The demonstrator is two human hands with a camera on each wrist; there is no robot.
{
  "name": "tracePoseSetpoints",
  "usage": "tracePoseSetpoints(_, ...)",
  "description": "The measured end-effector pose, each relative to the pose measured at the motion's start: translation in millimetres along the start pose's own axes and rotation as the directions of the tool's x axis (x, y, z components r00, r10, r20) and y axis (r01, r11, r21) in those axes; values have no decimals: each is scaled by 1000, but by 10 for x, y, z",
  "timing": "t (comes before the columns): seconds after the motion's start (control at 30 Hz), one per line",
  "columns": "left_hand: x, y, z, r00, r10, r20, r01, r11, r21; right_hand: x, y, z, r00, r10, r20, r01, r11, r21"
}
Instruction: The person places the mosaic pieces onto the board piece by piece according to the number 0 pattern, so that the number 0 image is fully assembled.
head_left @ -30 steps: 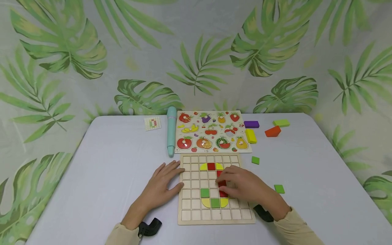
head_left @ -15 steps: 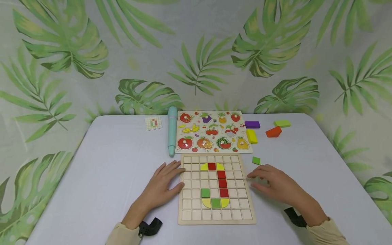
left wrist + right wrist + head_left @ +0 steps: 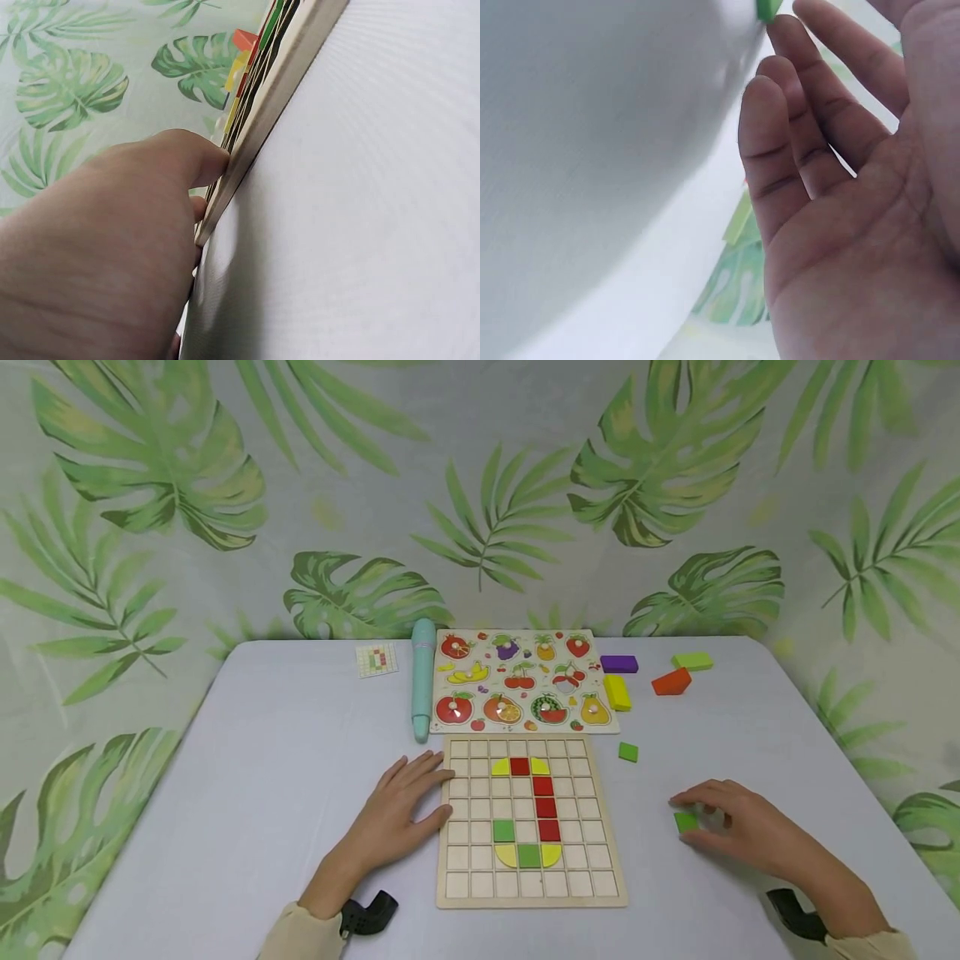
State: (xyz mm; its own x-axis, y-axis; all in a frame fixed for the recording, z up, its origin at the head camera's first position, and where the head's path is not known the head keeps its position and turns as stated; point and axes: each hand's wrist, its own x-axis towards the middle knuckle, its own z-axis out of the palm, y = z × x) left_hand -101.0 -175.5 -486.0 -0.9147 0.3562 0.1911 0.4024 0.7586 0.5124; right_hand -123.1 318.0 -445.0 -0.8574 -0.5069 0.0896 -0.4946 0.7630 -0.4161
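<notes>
A small green square tile [image 3: 686, 822] lies on the table right of the wooden grid board [image 3: 457, 897]. My right hand [image 3: 750, 827] is over it, index finger beyond its far edge and thumb at its near edge; a gap shows on the index side. In the right wrist view the green tile [image 3: 767, 9] is cut off at the top, close to the fingertips. My left hand [image 3: 390, 818] rests at the board's left edge, fingers extended, thumb and fingertips touching the rim. Red tiles [image 3: 547, 808], green tiles [image 3: 503, 831] and yellow quarter-round tiles [image 3: 507, 856] sit in the grid's cells.
Another green tile [image 3: 628, 752] lies right of the board. Behind stand a fruit peg puzzle [image 3: 487, 693], a mint-coloured pen-like stick [image 3: 422, 681] and a small pattern card [image 3: 377, 661]. Purple [image 3: 619, 664], yellow [image 3: 617, 692], orange [image 3: 671, 682] and lime blocks [image 3: 692, 661] lie at the back right.
My right hand has left the red tiles on the board and moved right, to the loose green tile. A red tile shows in the column where that hand was. The left hand stays put.
</notes>
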Motion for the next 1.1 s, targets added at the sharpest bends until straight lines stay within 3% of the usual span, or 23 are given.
tracePoseSetpoints(0.2,1,-3,-7,1000,0,4,0,1000,-9,-46,93,10,1000,-28,-8,28,999,-30)
tracePoseSetpoints(0.43,1,0,-8,1000,3,-2,-3,1000,-12,52,18,11,1000,-23,-12,23,999,-29)
tracePoseSetpoints(0.7,3,15,-12,1000,-7,8,7,1000,-5,296,-200,27,1000,-12,15,12,1000,-6)
tracePoseSetpoints(0.93,1,30,-14,999,22,-27,-23,1000,-12,550,-456,82,997,13,71,-13,1000,1)
tracePoseSetpoints(1.1,-1,18,-11,1000,4,-7,-4,1000,-8,725,-651,146,994,-29,102,27,999,27)
